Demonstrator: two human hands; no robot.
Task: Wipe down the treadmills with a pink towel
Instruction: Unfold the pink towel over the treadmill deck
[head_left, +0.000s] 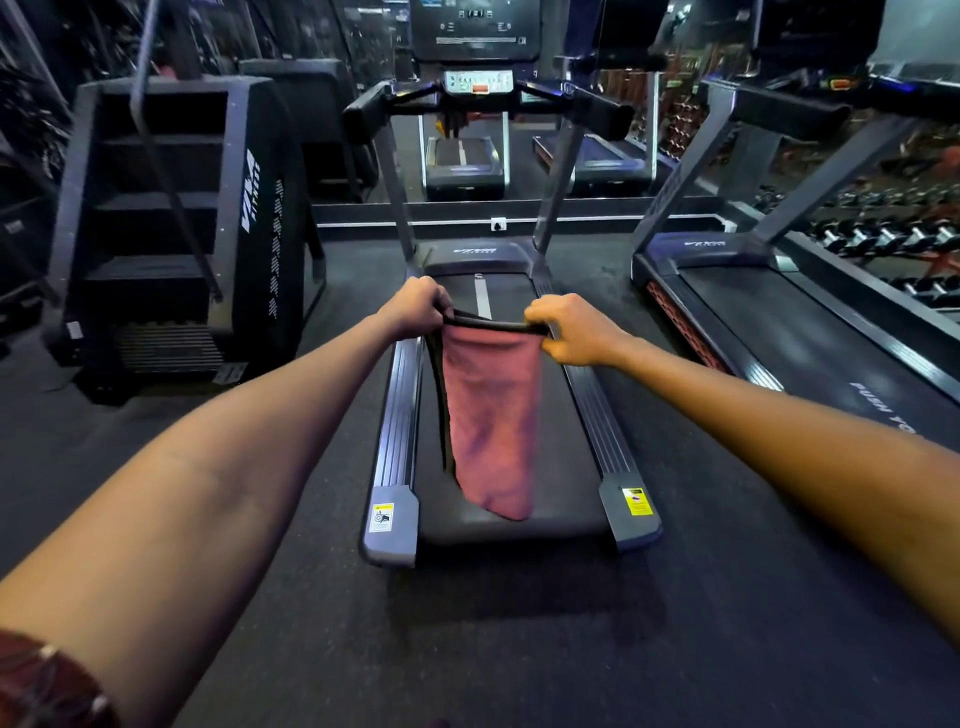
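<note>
Both arms reaching fwd. Left hand (415, 306) and right hand (563, 330) are each gripping a top corner of the dusty-pink cloth towel w/ dark edge (491, 415), fingers curled tight round it. Towel is hanging straight down from the fingers, in front of the black-belted grey-railed treadmill (397, 431). A second treadmill (779, 322) is sitting right of the right-hand fingers, a black stair-climber machine (171, 228) left of the left-hand ones.

Soft cloth pink towel (491, 415); matt rubbery treadmill (566, 457) belt.
</note>
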